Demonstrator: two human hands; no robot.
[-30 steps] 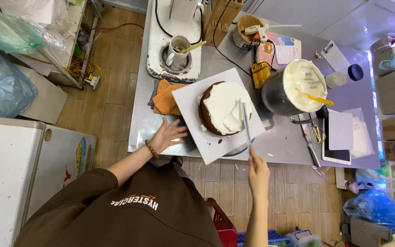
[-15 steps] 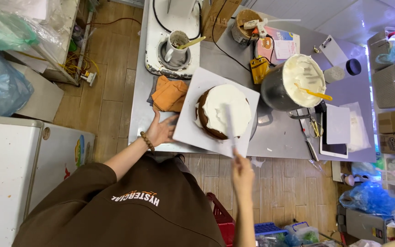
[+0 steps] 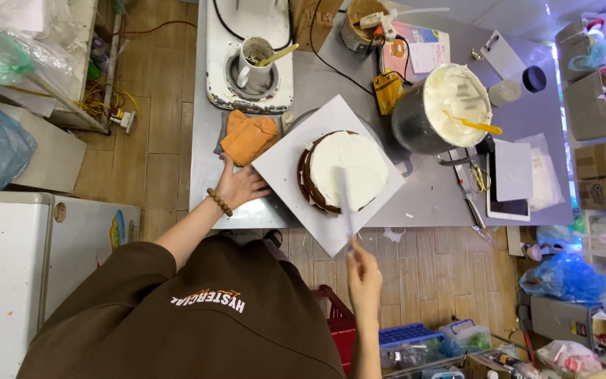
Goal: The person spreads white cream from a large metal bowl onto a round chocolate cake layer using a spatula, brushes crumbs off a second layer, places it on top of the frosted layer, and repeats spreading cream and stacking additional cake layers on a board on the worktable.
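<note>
A round chocolate layer cake (image 3: 341,172) with white cream on top sits on a square white board (image 3: 292,158) on the steel table (image 3: 429,193). My right hand (image 3: 362,274) holds a long icing spatula (image 3: 345,203) by its handle, and the blade lies over the cake's near side. My left hand (image 3: 240,186), with a bead bracelet at the wrist, rests at the board's left edge with its fingers spread, next to an orange cloth (image 3: 248,137).
A steel mixing bowl of white cream (image 3: 450,105) with a yellow spatula stands right of the cake. A white mixer base holds a cup (image 3: 252,60) at the back. A tablet (image 3: 510,179) and tools lie at the right. Bags and boxes crowd the floor.
The board and cake have turned and shifted left. My right hand has moved left with the spatula. My left hand has followed the board's left edge.
</note>
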